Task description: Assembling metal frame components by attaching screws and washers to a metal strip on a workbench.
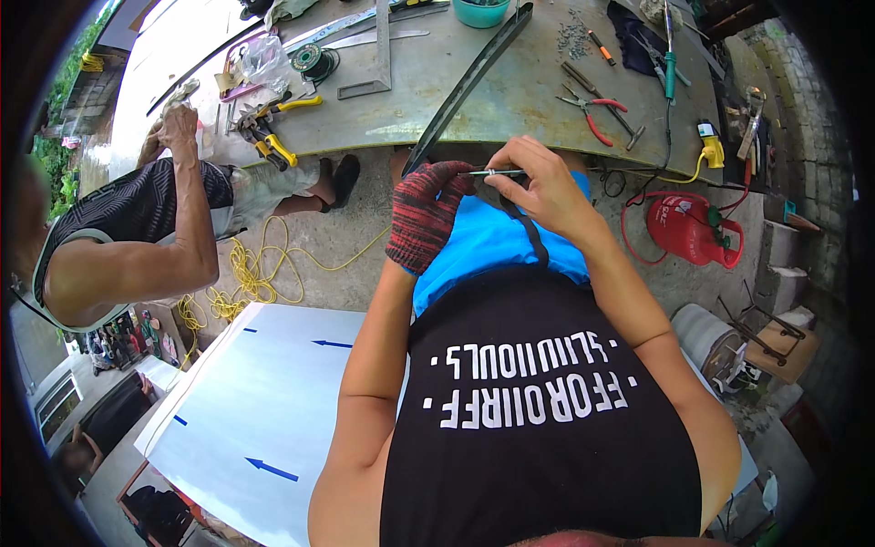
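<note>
My left hand (427, 217), in a red and black knitted glove, is closed on one end of a thin rod (479, 172) just in front of the table edge. The bare fingers of my right hand (543, 187) pinch the rod's other end, where a small pale piece sits around it. What that piece is, I cannot make out. A long dark metal strip (469, 80) slants across the table and over its near edge. Its lower end reaches my gloved hand; whether the glove also grips it, I cannot tell.
Red-handled pliers (597, 117), a hammer (606, 102), a soldering iron (670, 73) and yellow-handled snips (272, 128) lie on the metal table (410, 105). At the left a co-worker's hand (179, 126) works there. Yellow cord (251, 273) and a red gas cylinder (688, 228) are on the floor.
</note>
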Demonstrator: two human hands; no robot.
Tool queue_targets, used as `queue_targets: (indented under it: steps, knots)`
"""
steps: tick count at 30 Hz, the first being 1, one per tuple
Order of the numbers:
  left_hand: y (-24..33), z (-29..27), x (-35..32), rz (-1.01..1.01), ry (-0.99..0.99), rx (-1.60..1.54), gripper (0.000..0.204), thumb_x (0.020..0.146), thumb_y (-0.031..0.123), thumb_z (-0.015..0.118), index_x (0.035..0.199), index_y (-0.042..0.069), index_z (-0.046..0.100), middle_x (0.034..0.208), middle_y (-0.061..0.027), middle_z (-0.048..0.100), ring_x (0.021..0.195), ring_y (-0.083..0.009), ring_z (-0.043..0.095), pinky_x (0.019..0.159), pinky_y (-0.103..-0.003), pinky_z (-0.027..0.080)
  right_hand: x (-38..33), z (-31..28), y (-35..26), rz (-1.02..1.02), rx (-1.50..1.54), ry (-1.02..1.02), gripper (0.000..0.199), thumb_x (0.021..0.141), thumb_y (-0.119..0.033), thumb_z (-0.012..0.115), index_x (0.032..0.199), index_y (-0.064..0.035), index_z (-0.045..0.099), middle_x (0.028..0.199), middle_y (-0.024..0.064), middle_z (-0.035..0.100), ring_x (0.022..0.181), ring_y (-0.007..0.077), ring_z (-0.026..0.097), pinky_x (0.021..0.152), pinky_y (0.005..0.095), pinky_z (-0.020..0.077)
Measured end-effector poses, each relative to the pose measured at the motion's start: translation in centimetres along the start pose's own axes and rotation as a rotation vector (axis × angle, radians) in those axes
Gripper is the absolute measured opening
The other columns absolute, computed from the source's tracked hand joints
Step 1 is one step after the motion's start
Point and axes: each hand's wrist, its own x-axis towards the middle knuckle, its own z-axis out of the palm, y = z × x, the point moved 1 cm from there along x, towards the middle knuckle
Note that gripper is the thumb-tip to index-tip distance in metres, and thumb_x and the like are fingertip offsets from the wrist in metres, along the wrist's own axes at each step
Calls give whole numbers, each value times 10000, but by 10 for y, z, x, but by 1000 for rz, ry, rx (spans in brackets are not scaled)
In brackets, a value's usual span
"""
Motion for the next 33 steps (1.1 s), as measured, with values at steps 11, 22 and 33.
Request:
queue_targets:
  steps: [11, 22, 33]
  knots:
    - [1, -1, 0, 43, -14, 56, 157, 946, 63, 670, 1081, 15, 731, 881, -123, 755, 842, -196, 735, 776, -323, 562, 2, 7, 5, -63, -19, -9, 266, 875, -239, 760, 1018, -35, 666, 937, 105, 665, 905, 302, 616, 805, 398, 483]
    - [4, 0, 1, 15, -9, 33, 154, 938, 103, 686, 1064, 30, 736, 869, -118, 754, 835, -241, 725, 765, -351, 549, 1, 0, 6, -35, -51, -34, 256, 873, -247, 759, 1008, -50, 665, 954, 96, 669, 924, 307, 617, 838, 400, 475]
    - [2, 1, 0, 49, -42, 88, 174, 949, 70, 664, 1102, 17, 727, 880, -131, 755, 840, -198, 736, 778, -327, 560, 0, -1, 5, -29, -84, -73, 250, 892, -274, 738, 967, -44, 674, 943, 100, 673, 935, 316, 614, 844, 401, 479]
